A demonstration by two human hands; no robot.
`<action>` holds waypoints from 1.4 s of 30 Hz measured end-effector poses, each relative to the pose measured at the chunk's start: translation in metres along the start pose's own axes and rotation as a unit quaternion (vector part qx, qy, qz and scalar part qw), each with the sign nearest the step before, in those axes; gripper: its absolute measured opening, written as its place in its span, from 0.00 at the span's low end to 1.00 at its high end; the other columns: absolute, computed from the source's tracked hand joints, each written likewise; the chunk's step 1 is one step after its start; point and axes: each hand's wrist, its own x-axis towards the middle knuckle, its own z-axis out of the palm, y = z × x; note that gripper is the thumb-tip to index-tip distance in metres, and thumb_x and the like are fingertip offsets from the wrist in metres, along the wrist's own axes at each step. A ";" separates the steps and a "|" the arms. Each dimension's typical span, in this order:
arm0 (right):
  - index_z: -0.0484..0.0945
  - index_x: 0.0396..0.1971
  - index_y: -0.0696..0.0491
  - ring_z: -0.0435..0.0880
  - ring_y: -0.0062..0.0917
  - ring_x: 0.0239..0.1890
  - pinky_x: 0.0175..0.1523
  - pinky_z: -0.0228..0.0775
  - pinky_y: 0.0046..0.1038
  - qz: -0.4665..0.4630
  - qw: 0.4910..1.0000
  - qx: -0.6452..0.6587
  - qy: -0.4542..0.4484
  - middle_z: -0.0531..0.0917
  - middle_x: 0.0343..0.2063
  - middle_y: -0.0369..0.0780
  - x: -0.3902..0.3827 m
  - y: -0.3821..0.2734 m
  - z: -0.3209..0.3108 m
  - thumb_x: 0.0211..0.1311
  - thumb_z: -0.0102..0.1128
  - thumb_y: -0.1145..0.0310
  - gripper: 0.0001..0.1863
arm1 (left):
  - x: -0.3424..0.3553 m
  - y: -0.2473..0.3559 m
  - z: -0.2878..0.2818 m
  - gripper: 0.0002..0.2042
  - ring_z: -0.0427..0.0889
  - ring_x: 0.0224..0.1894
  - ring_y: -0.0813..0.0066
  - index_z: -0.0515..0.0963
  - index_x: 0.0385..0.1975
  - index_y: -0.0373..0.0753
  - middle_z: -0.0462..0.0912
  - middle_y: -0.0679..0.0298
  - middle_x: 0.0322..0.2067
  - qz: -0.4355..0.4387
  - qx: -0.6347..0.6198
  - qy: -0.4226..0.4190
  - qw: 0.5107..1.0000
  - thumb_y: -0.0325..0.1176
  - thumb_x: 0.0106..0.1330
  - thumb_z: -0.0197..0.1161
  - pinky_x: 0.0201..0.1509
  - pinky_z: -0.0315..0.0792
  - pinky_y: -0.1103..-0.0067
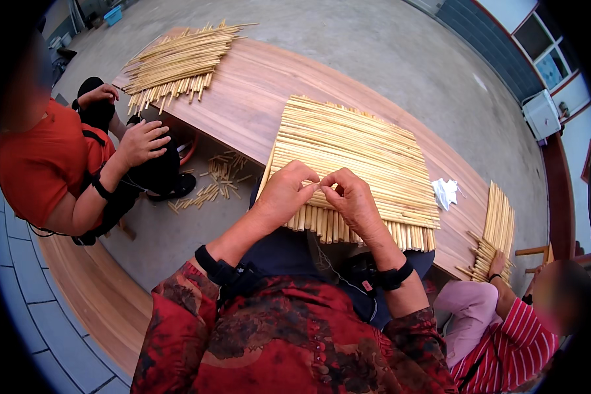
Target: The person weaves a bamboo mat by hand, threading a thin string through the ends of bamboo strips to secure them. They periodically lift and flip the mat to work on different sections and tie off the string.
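Stick mat (358,157), quick: where?

On the wooden table (262,85), at its near edge, right in front of the wearer. Pale yellow sticks, two layers. Upper ones run across; lower ones point toward the wearer, ends jutting out past the upper layer.

Left hand (284,196)?

Over the mat's near side, left of middle. Fingers bent, thumb and forefinger tips drawn together.

Right hand (352,202)?

Just beside it, same bent pose, thumb and forefinger tips brought in. Tips of both hands nearly meet.

Gripping what?

Cannot tell. Anything between those tips is too small to make out.

Around the mat?

White crumpled scrap (446,194) just right of it on the tabletop. Stick pile (180,62) at the table's far left end, ends uneven. Smaller stick stack (499,213) at the right end.

Floor?

Short offcuts (220,180) scattered at the left, beside the table.

Other people?

Two. Person in an orange-red top (62,157) at the left, both hands well apart from the mat, the nearer one with fingers spread. Person in a striped red-and-white top (512,345) at the right, one hand (498,264) at the smaller stack.
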 end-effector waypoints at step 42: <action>0.77 0.40 0.53 0.79 0.34 0.32 0.38 0.72 0.31 0.021 1.000 -0.017 -0.002 0.79 0.35 0.42 -0.004 0.007 -0.002 0.52 0.60 0.71 0.13 | 0.003 -0.012 -0.011 0.02 0.73 0.21 0.87 0.76 0.28 0.35 0.75 0.69 0.22 -0.143 -0.109 -0.048 0.982 0.26 0.59 0.57 0.20 0.65 0.89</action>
